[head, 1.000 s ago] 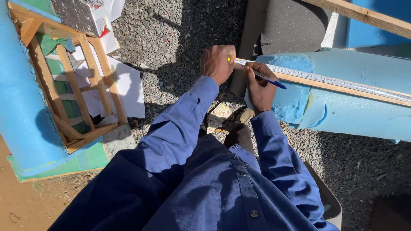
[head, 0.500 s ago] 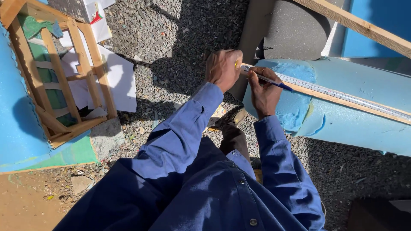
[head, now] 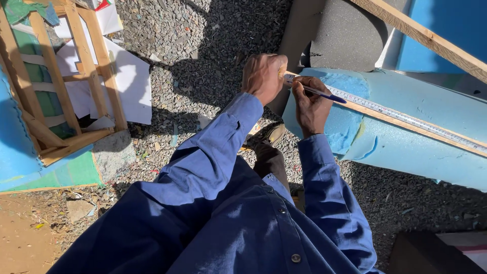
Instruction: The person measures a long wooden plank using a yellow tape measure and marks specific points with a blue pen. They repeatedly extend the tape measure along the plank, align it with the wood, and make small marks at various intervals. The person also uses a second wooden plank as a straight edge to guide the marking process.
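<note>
A long light-blue foam slab (head: 406, 137) lies on gravel at the right. A measuring tape (head: 406, 119) runs along a thin wooden strip across its top. My left hand (head: 264, 76) is closed on the tape's end at the slab's left edge. Just to its right, my right hand (head: 310, 104) grips a blue pen (head: 319, 93), with the tip resting on the foam beside the tape. Both sleeves are blue.
A wooden frame (head: 66, 86) with green and blue foam stands at the left, white sheets (head: 129, 81) beside it. Dark grey foam (head: 350, 38) and a wooden batten (head: 431, 40) lie behind the slab. Gravel (head: 203, 45) covers the ground.
The view has shifted, so the frame sits farther left and the hands sit higher. Both hands keep their hold at the slab's left end.
</note>
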